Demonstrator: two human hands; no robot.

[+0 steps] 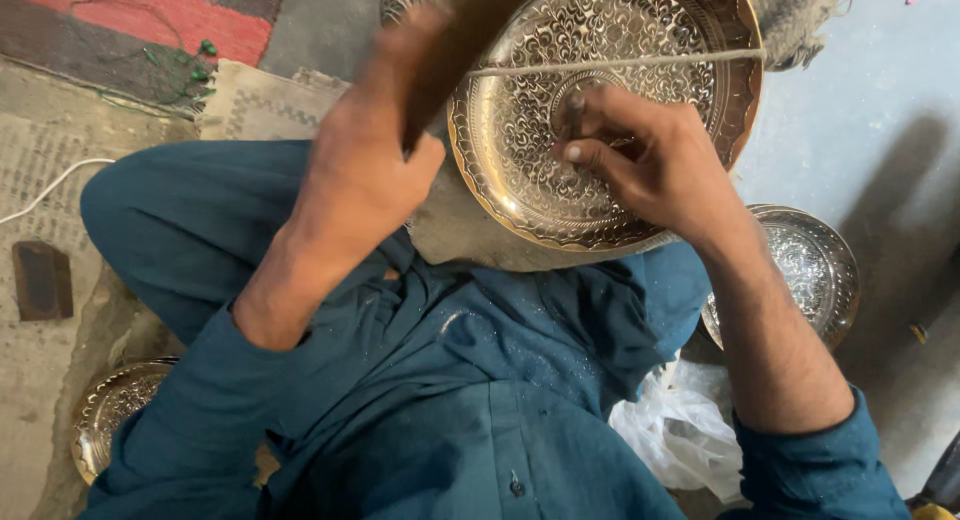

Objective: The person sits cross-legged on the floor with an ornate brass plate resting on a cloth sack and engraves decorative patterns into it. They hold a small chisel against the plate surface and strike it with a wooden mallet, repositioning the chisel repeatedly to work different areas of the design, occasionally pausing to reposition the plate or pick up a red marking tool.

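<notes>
The person sits cross-legged on the floor (880, 110) in teal clothing (450, 380), which fills most of the view. Ahead of the knees lies a large engraved brass plate (520, 130), round and densely patterned, resting on a grey cloth pad (450, 230); a taut string (640, 60) crosses its upper part. A smaller engraved metal bowl (815, 270) sits on the floor beside the person's right arm, and another brass plate (110, 410) shows partly under the left elbow. A crumpled white plastic bag (680, 430) lies near the right sleeve.

The left hand (365, 170) is raised over the plate's near-left rim, fingers wrapped tightly around a brown wooden mallet (450, 50), which is motion-blurred. The right hand (650, 160) rests on the plate's middle, its fingers pinching a small metal chisel (575, 115) held upright against the engraved surface. A dark block (42, 280) lies on the patterned mat (40, 180) well to the left.
</notes>
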